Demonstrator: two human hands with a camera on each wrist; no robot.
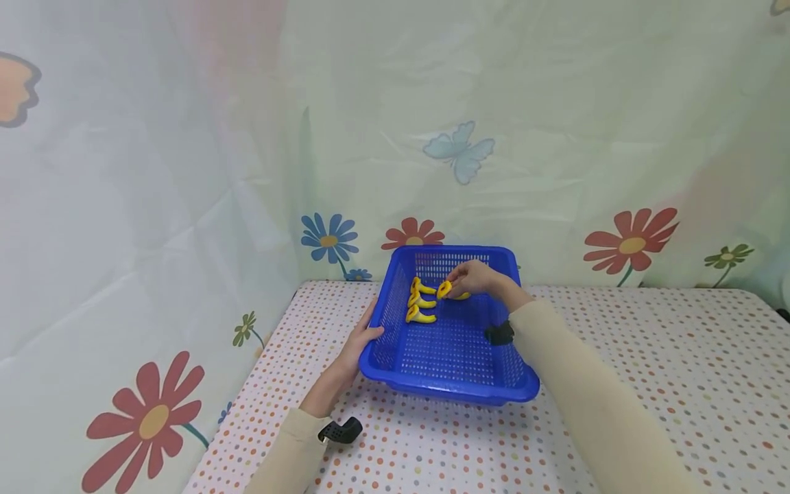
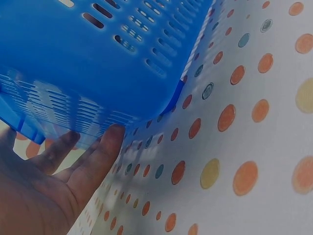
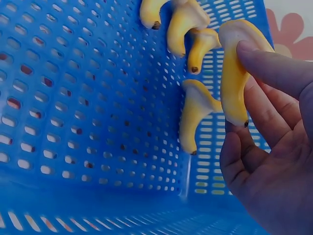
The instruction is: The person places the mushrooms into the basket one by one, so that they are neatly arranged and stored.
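The person is wearing long, plain cream sleeves, the left sleeve (image 1: 286,456) creasing slightly near the wrist and the right sleeve (image 1: 599,398) running mostly smooth. By the left cuff, a black band (image 1: 342,431) is showing small round holes; by the right, a blocky black piece (image 1: 500,334) is jutting out. The left hand (image 1: 356,345) and right hand (image 1: 476,279) are showing bare.

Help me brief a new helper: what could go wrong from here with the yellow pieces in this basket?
The right hand pinches a yellow piece between thumb and fingers, so it might slip. In the right wrist view another piece lies close by; lowering the held one could nudge it. The left hand touches only one side of the basket, so a bump might turn it.
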